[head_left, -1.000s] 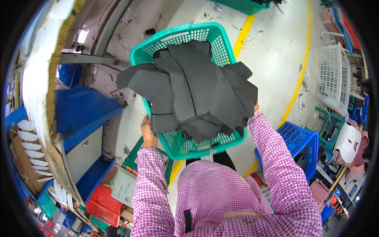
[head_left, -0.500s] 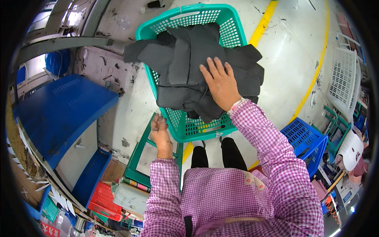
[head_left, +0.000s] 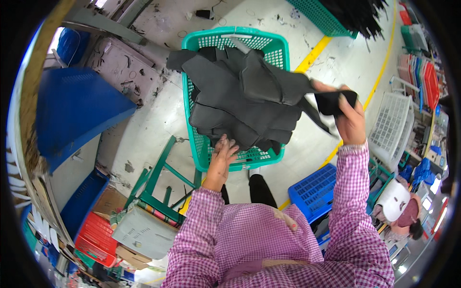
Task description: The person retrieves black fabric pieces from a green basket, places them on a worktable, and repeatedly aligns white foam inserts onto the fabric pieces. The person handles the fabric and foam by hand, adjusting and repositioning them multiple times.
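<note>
A green plastic basket (head_left: 192,144) with perforated walls stands before me, heaped with dark grey padded fabric pieces (head_left: 225,96) that spill over its rim. My right hand (head_left: 349,117), off to the basket's right, is closed on the end of one dark fabric piece (head_left: 331,102). That end is folded between thumb and fingers, and the fabric stretches back toward the heap. At the near left side of the basket, my left hand (head_left: 223,156) has its fingers slightly spread against the lower edge of the heap. Nothing shows in its grasp.
A green stool frame (head_left: 165,192) stands left of the basket, near a blue metal panel (head_left: 81,105). A blue crate (head_left: 314,189) sits at the near right. Another green basket (head_left: 321,14) holds dark strips at the far right. White crates (head_left: 389,125) lean farther right.
My right hand has moved from the top of the heap out to the right, taking hold of a fabric piece. My left hand has come right to the heap's near edge.
</note>
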The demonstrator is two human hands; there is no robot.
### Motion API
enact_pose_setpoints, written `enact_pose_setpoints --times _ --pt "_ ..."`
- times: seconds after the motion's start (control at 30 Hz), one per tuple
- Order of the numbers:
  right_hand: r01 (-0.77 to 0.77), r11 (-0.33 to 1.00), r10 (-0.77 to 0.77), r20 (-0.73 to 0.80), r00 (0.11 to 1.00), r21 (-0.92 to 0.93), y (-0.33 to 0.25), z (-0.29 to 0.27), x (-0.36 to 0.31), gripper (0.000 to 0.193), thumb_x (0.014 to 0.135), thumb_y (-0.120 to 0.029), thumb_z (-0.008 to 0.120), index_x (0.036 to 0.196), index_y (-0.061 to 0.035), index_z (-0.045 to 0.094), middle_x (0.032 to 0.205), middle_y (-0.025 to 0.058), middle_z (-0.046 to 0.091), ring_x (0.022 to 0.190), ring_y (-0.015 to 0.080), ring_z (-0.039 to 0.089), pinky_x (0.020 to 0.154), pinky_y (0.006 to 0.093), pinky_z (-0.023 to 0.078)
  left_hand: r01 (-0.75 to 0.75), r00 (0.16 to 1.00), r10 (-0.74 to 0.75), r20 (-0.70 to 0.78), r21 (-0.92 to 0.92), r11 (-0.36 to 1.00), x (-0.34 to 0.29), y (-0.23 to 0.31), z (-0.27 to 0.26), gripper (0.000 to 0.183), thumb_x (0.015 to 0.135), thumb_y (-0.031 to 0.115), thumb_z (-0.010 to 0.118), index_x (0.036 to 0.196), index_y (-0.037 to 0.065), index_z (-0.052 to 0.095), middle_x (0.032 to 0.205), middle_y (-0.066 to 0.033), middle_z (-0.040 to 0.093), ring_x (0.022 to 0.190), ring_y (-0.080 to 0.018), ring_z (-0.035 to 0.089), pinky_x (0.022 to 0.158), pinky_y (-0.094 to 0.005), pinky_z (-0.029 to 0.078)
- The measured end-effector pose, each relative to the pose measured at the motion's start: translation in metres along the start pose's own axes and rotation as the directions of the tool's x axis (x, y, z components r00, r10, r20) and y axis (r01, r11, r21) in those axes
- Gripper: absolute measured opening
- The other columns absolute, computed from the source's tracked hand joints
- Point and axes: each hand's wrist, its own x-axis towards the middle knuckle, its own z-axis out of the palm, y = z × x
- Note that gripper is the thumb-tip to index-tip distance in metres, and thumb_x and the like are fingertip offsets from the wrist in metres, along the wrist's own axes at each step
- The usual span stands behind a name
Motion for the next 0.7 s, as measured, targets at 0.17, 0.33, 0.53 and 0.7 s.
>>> enact_pose_setpoints --times 0.17,0.33,0.53,0.7 --pt "-0.103 0.801 0.182 -0.076 0.98 0.589 -0.01 -0.023 -0.055 0.028 0.094 -0.013 0.043 0.114 0.0025 0.055 0.111 0.0166 0.063 0.107 0.0277 0.06 0.095 0.0391 0.048 0.332 0.911 -0.173 0.375 -0.415 0.847 -0.008 0.002 0.091 0.114 0.073 0.081 0.046 0.147 0.001 0.011 0.145 -0.0259 0.029 0.132 -0.0384 0.034 0.104 -0.0528 0.031" --pt "-0.242 0.678 0.246 0.095 0.964 0.694 0.038 -0.034 -0.108 0.033 0.089 -0.007 0.041 0.116 -0.0002 0.057 0.114 0.0123 0.063 0.107 0.0231 0.059 0.093 0.0369 0.049 0.174 0.853 0.331 0.403 -0.818 0.548 -0.04 0.011 0.13 0.091 0.076 0.074 0.051 0.142 0.012 0.035 0.144 -0.0053 0.04 0.133 -0.0281 0.035 0.109 -0.0497 0.027" --pt "0.016 0.832 0.197 0.322 0.926 -0.554 0.061 -0.003 -0.121 0.046 0.086 -0.015 0.06 0.128 -0.0016 0.049 0.125 0.0158 0.056 0.113 0.0283 0.055 0.096 0.0345 0.044 -0.02 0.997 0.056 0.052 -0.538 0.842 -0.076 -0.004 0.077 0.058 0.088 0.047 0.059 0.129 0.008 0.052 0.129 -0.0061 0.056 0.119 -0.0231 0.051 0.102 -0.0381 0.04" --pt "-0.098 0.846 0.308 0.332 0.891 -0.524 0.037 0.03 -0.141 0.045 0.086 -0.016 0.06 0.127 -0.0017 0.05 0.123 0.0183 0.055 0.113 0.0293 0.054 0.097 0.0342 0.043 -0.217 0.923 0.352 0.158 -0.542 0.812 -0.113 -0.013 0.018 0.052 0.077 0.003 0.051 0.129 0.001 0.048 0.127 -0.0115 0.056 0.117 -0.0282 0.054 0.102 -0.0422 0.041"
